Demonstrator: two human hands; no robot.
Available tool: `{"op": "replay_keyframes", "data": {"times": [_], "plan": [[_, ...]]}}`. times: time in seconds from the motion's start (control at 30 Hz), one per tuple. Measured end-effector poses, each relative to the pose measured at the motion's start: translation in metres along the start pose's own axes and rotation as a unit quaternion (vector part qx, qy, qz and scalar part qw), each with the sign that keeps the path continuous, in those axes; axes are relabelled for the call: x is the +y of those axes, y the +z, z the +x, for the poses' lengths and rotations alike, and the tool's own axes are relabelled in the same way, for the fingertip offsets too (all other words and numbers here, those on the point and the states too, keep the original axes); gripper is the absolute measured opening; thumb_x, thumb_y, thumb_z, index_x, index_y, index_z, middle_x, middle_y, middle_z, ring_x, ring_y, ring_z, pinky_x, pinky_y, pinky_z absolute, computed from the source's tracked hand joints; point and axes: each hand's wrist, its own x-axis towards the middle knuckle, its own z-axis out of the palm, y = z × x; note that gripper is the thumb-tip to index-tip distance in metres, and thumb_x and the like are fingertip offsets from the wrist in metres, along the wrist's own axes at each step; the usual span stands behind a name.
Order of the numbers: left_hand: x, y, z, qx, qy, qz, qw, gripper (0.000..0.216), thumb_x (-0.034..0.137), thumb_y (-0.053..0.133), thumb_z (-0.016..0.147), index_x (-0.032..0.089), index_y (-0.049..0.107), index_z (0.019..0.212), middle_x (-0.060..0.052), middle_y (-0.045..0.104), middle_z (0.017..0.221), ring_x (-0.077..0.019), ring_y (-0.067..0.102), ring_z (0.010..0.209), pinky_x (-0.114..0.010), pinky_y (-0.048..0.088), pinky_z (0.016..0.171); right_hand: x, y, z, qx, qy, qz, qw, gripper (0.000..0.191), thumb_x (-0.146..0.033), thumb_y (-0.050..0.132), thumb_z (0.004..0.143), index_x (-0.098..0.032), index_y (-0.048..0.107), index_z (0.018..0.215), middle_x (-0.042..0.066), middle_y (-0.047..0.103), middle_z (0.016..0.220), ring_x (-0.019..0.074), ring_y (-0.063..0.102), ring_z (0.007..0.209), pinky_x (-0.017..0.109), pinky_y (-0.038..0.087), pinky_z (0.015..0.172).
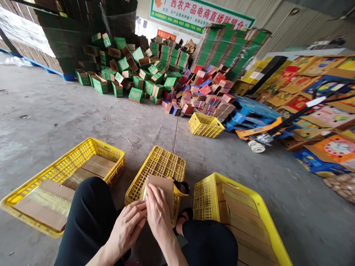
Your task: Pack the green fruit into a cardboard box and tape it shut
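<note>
A small brown cardboard piece (pixel 163 186) with clear tape on it lies on an upturned yellow crate (pixel 159 166) between my knees. My right hand (pixel 158 214) rests over its near side, fingers pressed together on the taped edge. My left hand (pixel 127 227) sits beside it, fingers curled and pinching at the same edge. A yellow tape dispenser (pixel 180 188) lies just right of the cardboard. My black-trousered legs frame the crate.
A yellow crate (pixel 36 181) at left holds taped cardboard sheets; another yellow crate (pixel 266 218) at right holds flat cardboard. Farther off are a fourth yellow crate (pixel 205 125), heaps of green boxes (pixel 133 70) and red boxes (pixel 205 94), a pallet jack (pixel 259 135) and printed cartons (pixel 318 96).
</note>
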Motion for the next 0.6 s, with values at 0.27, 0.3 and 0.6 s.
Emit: {"op": "replay_keyframes", "data": {"times": [0.27,0.3,0.6], "plan": [[-0.005,-0.003,-0.004,0.009,0.003,0.011,1.000,0.026,0.027,0.053,0.110,0.025,0.073,0.126,-0.010,0.076,0.130,-0.0241,0.071,0.124,-0.036,0.061,0.101,-0.011,-0.002,-0.017,-0.018,0.015,0.007,1.000,0.047,-0.025,0.048,0.111,-0.028,0.055,0.158,0.007,0.068,0.147,0.0281,0.065,0.133,0.046,0.061,0.108],[-0.004,-0.003,-0.004,0.010,0.001,0.011,1.000,0.026,0.026,0.053,0.110,0.025,0.073,0.126,-0.010,0.076,0.131,-0.0242,0.071,0.124,-0.036,0.061,0.101,-0.012,-0.004,-0.023,-0.018,0.016,0.008,1.000,0.048,-0.026,0.048,0.111,-0.029,0.055,0.158,0.007,0.068,0.147,0.0281,0.065,0.132,0.046,0.061,0.108],[0.000,-0.001,0.009,-0.002,-0.014,0.000,1.000,0.020,0.029,0.057,0.109,0.025,0.070,0.124,-0.007,0.075,0.131,-0.0239,0.069,0.122,-0.038,0.059,0.103,0.026,-0.028,-0.063,0.036,0.058,-0.055,0.996,0.043,-0.031,0.052,0.111,-0.032,0.062,0.152,0.006,0.069,0.147,0.0310,0.068,0.130,0.050,0.060,0.105]]}}
